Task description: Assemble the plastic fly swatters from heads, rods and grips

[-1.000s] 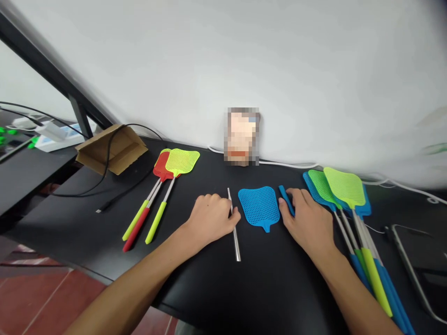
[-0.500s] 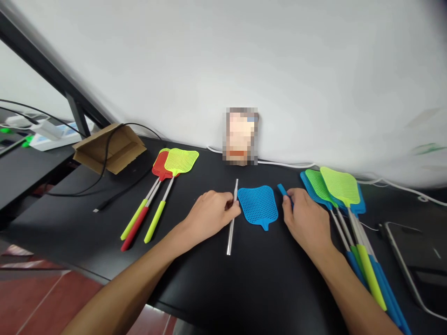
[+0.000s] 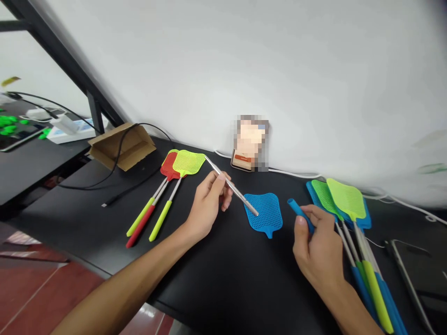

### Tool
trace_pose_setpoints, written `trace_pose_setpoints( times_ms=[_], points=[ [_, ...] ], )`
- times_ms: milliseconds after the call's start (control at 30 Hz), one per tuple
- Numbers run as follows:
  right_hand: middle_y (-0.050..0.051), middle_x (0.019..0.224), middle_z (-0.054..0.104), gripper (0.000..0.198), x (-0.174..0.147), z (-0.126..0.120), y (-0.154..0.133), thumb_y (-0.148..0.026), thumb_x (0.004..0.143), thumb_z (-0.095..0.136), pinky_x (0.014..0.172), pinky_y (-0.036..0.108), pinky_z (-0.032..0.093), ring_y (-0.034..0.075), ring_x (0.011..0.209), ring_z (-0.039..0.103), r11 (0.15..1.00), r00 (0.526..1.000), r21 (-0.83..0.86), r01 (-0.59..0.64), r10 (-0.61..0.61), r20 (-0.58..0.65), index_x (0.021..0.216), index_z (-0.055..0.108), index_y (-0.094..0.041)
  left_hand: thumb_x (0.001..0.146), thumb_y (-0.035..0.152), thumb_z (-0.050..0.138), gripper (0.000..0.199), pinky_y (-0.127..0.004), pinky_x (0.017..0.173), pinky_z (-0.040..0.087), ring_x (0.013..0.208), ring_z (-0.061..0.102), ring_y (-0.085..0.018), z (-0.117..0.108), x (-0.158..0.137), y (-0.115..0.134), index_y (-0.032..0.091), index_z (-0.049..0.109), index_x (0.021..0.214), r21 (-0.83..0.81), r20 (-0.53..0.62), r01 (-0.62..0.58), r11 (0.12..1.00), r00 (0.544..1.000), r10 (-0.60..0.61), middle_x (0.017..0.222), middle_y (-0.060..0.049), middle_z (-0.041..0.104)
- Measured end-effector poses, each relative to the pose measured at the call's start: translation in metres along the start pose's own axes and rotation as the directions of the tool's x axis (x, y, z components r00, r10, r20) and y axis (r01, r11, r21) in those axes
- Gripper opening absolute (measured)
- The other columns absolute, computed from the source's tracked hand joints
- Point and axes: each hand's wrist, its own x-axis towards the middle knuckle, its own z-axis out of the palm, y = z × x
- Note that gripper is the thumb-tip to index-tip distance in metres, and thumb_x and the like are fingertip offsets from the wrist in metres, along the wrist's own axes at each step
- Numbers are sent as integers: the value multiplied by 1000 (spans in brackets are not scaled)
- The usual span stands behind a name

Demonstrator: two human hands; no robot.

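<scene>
Between thumb and fingers, my left hand [image 3: 211,200] grips a silver metal rod [image 3: 239,193], tilted with its lower right end over a loose blue fly swatter head [image 3: 264,211]. That mesh head lies flat on the black table [image 3: 223,284], its short neck toward me. My right hand [image 3: 319,246] is closed around a blue handle sleeve [image 3: 299,213], whose open end points up and left. Part of the sleeve is hidden by the fingers. The rod and the sleeve are apart.
Red and yellow-green fly swatters [image 3: 164,200] lie at left, beside an open cardboard box [image 3: 122,146] and black cables. Several blue and green swatters [image 3: 352,218] overlap at right, near a dark glossy device [image 3: 422,274]. A phone [image 3: 249,144] leans against the wall.
My left hand has lifted the rod off the table and turned it to a slant. My right hand has raised the blue sleeve and rolled, showing more of it. The view has shifted slightly.
</scene>
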Motion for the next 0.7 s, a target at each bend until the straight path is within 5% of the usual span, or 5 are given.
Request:
trace_pose_setpoints(
  times_ms=[167,467,700],
  points=[
    [7,93,76,20,-8,-1,-14,-25,101,54,62,28,54,18,65,71,956,959,65,285,-284,-21,119,60,-19,101,39,58,21,-20,47,37,51,48,-7,4,-3,4,20,54,95,-65,1,23,998,1000,-23,72,3,58],
    [-3,71,67,15,-4,-3,-12,-25,100,63,55,24,49,10,48,58,950,951,53,308,-307,-25,114,62,-20,99,39,60,21,-19,47,38,52,47,-8,6,-6,3,20,54,94,-69,17,45,997,999,-44,70,3,60],
    [1,83,73,14,-7,-1,-12,-27,100,63,59,26,50,11,51,60,941,941,16,337,-337,-28,112,64,-20,100,38,59,20,-19,46,38,52,47,-8,9,-7,4,19,55,94,-73,24,47,996,999,-45,70,2,61]
  ],
)
